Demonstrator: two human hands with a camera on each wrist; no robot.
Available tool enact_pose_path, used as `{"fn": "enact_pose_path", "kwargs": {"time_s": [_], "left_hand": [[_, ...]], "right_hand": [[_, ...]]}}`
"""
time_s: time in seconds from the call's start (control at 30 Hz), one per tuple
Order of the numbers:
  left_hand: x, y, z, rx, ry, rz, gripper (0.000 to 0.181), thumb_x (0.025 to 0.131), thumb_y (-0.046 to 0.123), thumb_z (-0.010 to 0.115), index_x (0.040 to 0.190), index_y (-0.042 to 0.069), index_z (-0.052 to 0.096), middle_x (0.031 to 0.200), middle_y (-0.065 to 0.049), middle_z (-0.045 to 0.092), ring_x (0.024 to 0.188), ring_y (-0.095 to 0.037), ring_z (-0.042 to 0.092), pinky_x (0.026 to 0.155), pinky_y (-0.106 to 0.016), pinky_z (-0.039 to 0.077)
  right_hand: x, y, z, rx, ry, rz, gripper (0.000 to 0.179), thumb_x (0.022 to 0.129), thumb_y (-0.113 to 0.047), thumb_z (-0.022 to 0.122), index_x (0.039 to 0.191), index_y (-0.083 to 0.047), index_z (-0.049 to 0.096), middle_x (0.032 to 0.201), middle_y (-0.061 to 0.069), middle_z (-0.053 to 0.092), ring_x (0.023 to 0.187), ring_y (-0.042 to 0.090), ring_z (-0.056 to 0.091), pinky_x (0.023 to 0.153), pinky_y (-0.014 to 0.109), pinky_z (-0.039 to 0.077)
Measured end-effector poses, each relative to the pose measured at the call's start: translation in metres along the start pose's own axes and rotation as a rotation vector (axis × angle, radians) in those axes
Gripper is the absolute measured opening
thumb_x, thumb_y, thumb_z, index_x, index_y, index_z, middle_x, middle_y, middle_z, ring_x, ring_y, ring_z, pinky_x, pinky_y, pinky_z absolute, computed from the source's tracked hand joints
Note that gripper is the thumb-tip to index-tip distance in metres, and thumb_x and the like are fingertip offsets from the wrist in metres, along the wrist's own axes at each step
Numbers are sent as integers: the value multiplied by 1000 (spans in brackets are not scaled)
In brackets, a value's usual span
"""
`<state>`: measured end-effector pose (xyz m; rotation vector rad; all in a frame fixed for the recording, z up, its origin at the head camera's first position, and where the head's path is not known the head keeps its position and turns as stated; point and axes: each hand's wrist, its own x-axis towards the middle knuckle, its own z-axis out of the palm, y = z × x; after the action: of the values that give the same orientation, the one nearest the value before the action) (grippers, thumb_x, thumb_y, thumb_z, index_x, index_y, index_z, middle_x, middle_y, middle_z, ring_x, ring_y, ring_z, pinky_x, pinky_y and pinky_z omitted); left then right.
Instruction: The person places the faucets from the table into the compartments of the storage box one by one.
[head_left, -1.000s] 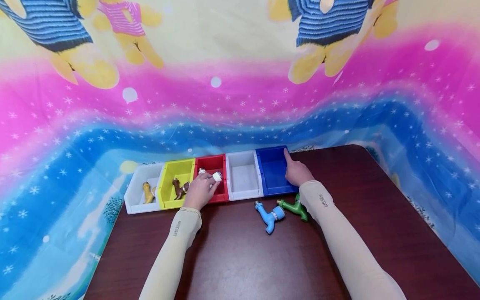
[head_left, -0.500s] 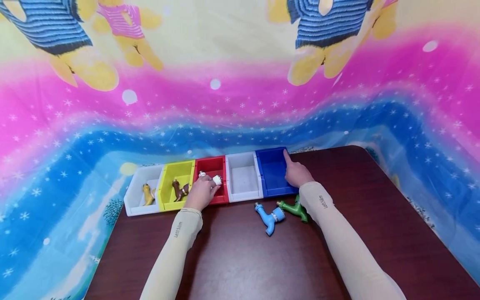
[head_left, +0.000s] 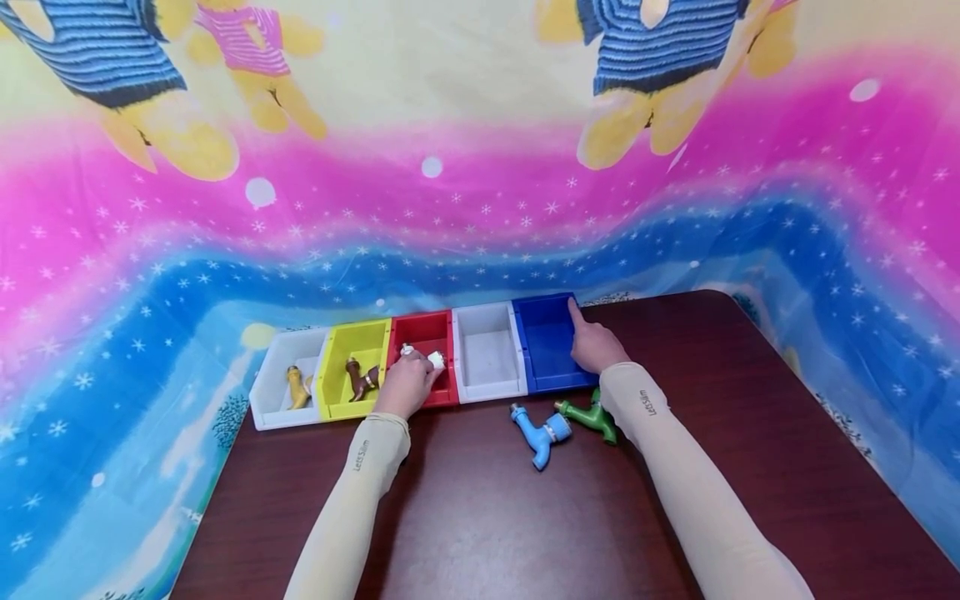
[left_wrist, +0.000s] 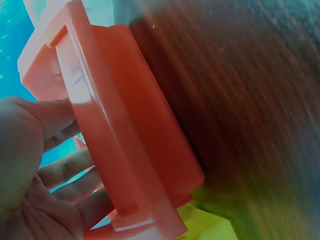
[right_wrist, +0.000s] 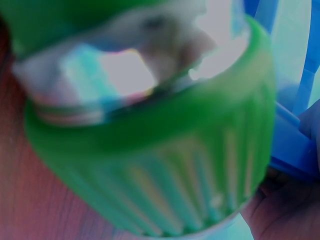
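Observation:
My left hand [head_left: 408, 383] reaches over the front of the red bin [head_left: 423, 322] and holds a white faucet [head_left: 436, 360] low inside it. In the left wrist view, the fingers [left_wrist: 75, 167] bend behind the red wall, which hides the faucet. My right hand [head_left: 597, 346] grips the right side of the blue bin [head_left: 542, 333], index finger stretched along its rim. Close by that wrist lies a green faucet [head_left: 588, 417], partly under the sleeve; its ribbed green knob [right_wrist: 165, 175] fills much of the right wrist view. A light blue faucet [head_left: 542, 437] lies beside it.
The bins stand in one row along the table's [head_left: 495, 533] back. A white bin [head_left: 266, 392] at the left end holds a yellow faucet [head_left: 297, 388]; the yellow bin [head_left: 363, 335] holds a brown faucet [head_left: 360, 382]. Another white bin [head_left: 487, 350] stands between red and blue.
My left hand has lowered the white faucet slightly deeper into the red bin. The right hand stays in place on the blue bin.

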<state>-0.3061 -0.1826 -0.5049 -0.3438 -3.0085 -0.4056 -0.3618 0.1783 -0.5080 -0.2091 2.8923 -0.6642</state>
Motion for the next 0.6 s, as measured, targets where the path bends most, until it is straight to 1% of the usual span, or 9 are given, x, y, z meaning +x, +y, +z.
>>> {"fn": "enact_pose_path", "kwargs": {"time_s": [0.17, 0.4, 0.6], "left_hand": [[0, 0, 4, -6, -5, -20, 26, 95, 26, 76, 112, 6, 80, 110, -15, 70, 103, -29, 67, 99, -45, 59], [2, -1, 9, -30, -36, -49, 29, 95, 28, 76, 114, 6, 78, 114, -15, 69, 106, -29, 67, 101, -46, 58], [3, -1, 11, -20, -56, -40, 27, 97, 28, 73, 111, 5, 77, 109, -15, 70, 103, -29, 67, 100, -46, 58]], "right_hand": [[-1, -1, 0, -1, 3, -1, 91, 101, -6, 48, 167, -21, -13, 59, 4, 52, 44, 19, 44, 46, 32, 38], [-1, -3, -2, 4, 1, -2, 90, 101, -6, 46, 166, -22, -14, 58, 4, 52, 44, 18, 43, 45, 32, 37], [-1, -2, -2, 2, 2, -7, 90, 101, -6, 47, 166, -21, -13, 58, 4, 51, 44, 18, 43, 45, 32, 37]]}}
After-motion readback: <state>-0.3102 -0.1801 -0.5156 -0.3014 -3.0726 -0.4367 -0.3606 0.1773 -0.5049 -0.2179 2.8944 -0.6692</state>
